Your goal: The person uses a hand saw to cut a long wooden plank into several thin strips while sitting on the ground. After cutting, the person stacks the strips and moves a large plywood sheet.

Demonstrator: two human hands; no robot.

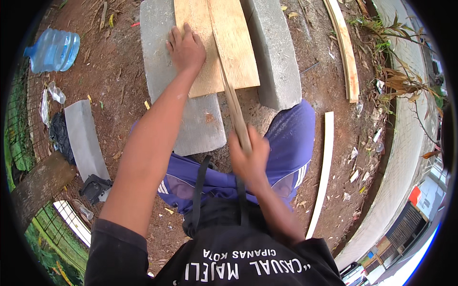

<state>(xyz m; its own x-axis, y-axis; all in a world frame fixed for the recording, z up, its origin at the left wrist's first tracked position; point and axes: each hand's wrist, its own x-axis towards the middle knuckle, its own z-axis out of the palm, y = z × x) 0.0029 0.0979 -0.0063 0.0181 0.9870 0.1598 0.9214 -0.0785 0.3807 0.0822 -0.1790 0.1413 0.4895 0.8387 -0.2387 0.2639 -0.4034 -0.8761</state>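
A pale wooden board (236, 47) lies across two grey concrete blocks, its near end sticking out toward me. My left hand (187, 50) is open, pressed flat with spread fingers on the board's left part. My right hand (249, 155), slightly blurred, is closed round the near end of a long narrow brown tool (234, 107). This tool tapers away from me and meets the board along a dark lengthwise line. It looks like a saw seen nearly edge-on, but its exact kind is unclear. The left block (198, 128) and right block (279, 57) stand between and beyond my knees.
On the brown soil at right lie a wooden batten (344, 52) and a pale strip (323, 171). A blue clear water jug (55, 50), a grey slab (86, 138), a black object (97, 188) and a log (43, 183) are at left. A low wall (405, 143) borders the right.
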